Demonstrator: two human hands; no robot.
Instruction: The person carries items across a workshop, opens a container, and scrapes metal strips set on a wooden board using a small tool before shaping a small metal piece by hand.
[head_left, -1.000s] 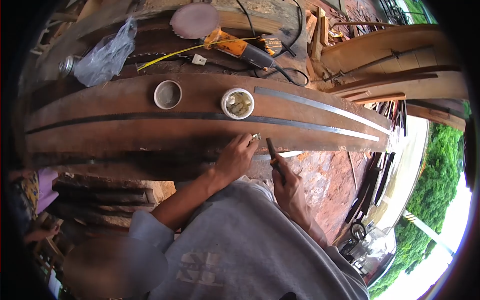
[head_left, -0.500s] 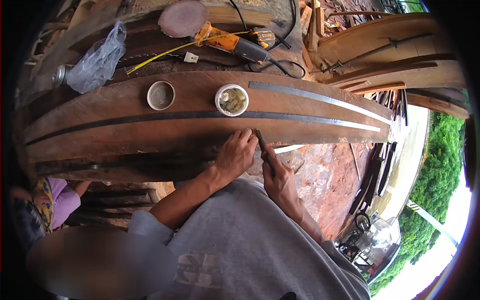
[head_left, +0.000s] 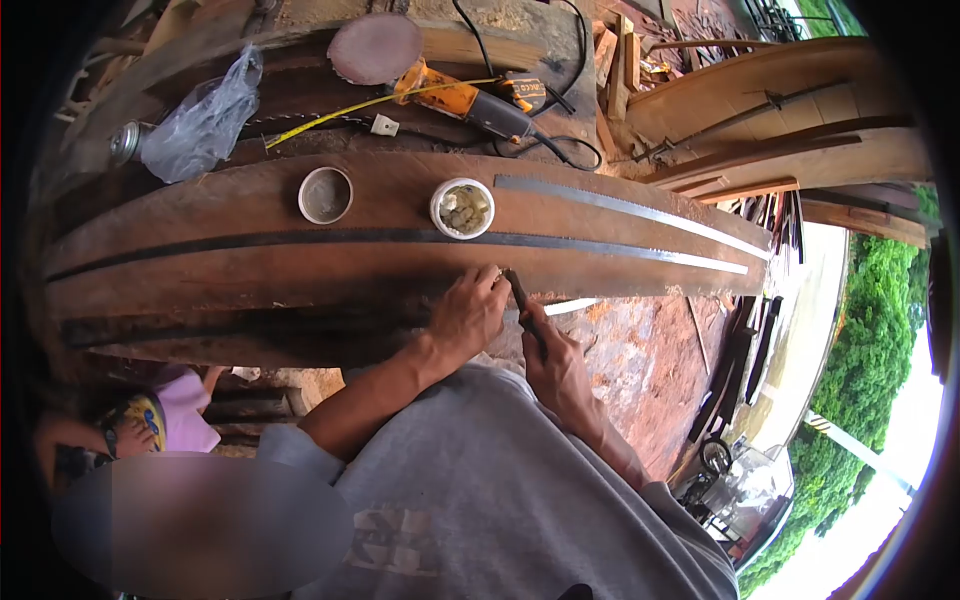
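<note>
Near the board's front edge, my left hand (head_left: pixel 468 312) is closed in a pinch on a small metal piece (head_left: pixel 503 274), mostly hidden by the fingers. My right hand (head_left: pixel 556 362) is wrapped round the handle of a dark narrow tool (head_left: pixel 519 296), whose tip meets the small piece. Both hands are close together over the curved wooden board (head_left: pixel 390 274). Beyond them an open white tub (head_left: pixel 462 209) holds pale lumpy material. A round lid (head_left: pixel 325 195) lies left of the tub. Long toothed blades (head_left: pixel 620 249) run along the board.
An orange and black grinder (head_left: pixel 455 98) with a sanding disc, a yellow tape measure (head_left: pixel 525 92) and a plastic bag (head_left: pixel 205 120) lie behind the board. Another person in a pink garment (head_left: pixel 185 412) is at the lower left. Curved planks (head_left: pixel 760 100) stand at the upper right.
The dark tool in my right hand has moved left, from apart to touching the small piece in my left hand. At the lower left the other person has come further into view.
</note>
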